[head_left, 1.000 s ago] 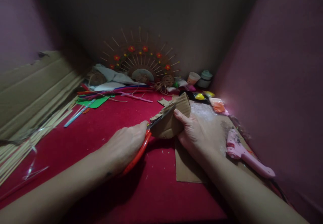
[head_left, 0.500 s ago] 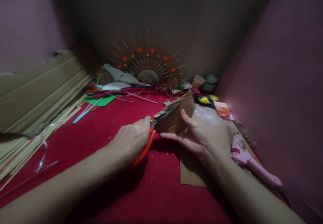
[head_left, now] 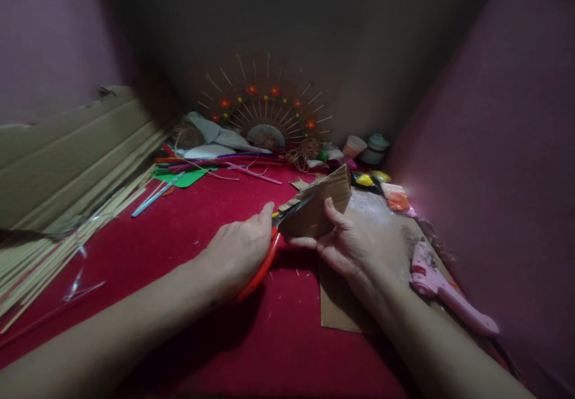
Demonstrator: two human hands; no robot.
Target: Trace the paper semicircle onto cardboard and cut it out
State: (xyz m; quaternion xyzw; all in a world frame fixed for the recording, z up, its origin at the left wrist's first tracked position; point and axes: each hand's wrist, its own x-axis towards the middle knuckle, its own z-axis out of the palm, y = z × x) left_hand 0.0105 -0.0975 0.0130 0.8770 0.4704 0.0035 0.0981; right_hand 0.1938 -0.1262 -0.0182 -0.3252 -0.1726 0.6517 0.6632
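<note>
Counter [head_left: 278, 357] in red nearest you, pale shreds [head_left: 297, 272] sprinkled over it, and a flat cardboard sheet [head_left: 336, 310] lying below your right hand [head_left: 353, 243]. Now the action: your left hand [head_left: 238, 249] is wrapped round the orange handles of the scissors [head_left: 268, 265], while your right grips the cardboard piece [head_left: 309, 216], thumb on its near face, holding it tilted above the counter, right between your two hands. The blades lie along its upper left edge, a narrow strip [head_left: 297, 196] showing just beyond them! So the cut looks well under way but unfinished; that strip seems to be attached, though the far end is too dim to be sure. Off to your right rests a pink glue gun [head_left: 444, 294]; to your left, pale sticks [head_left: 76, 237]. Past the piece, a loose scrap [head_left: 296, 184], probably an offcut. Farther back, twine [head_left: 309, 148], a cup [head_left: 354, 146], and against the wall [head_left: 314, 21] a flowered fan ornament [head_left: 265, 111].
</note>
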